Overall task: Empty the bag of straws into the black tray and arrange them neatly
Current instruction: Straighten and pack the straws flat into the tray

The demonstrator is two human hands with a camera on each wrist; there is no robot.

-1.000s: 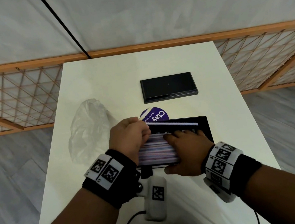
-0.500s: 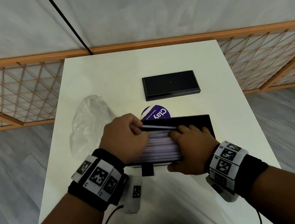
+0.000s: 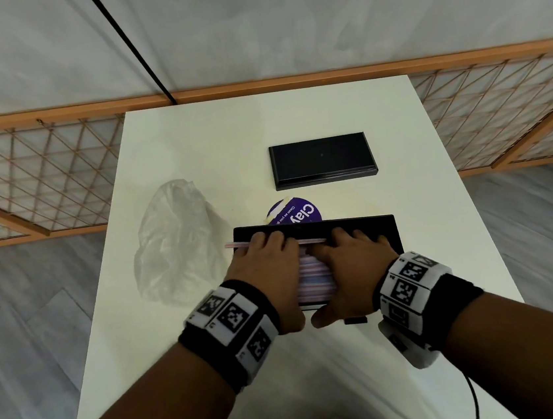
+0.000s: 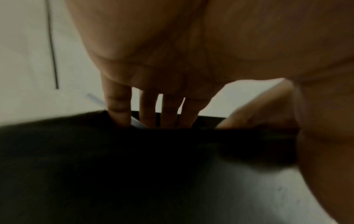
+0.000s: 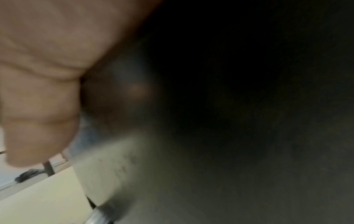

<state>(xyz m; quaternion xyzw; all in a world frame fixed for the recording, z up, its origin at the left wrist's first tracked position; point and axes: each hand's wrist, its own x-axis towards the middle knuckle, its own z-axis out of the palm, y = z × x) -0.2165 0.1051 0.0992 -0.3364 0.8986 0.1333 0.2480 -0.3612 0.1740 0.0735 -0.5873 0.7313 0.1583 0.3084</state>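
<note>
Head view: straws [image 3: 314, 279] lie between both hands.

Both arms are bare, and each wrist has a black band [image 3: 215, 350] with white blocks [image 3: 234, 317] that show black square patterns, and a small white box [image 3: 410, 349] with a thin black wire [image 3: 474, 400] hangs under the right wrist.

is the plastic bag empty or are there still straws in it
Looks empty: the plastic bag lies slack and see-through, no straws inside.
</note>
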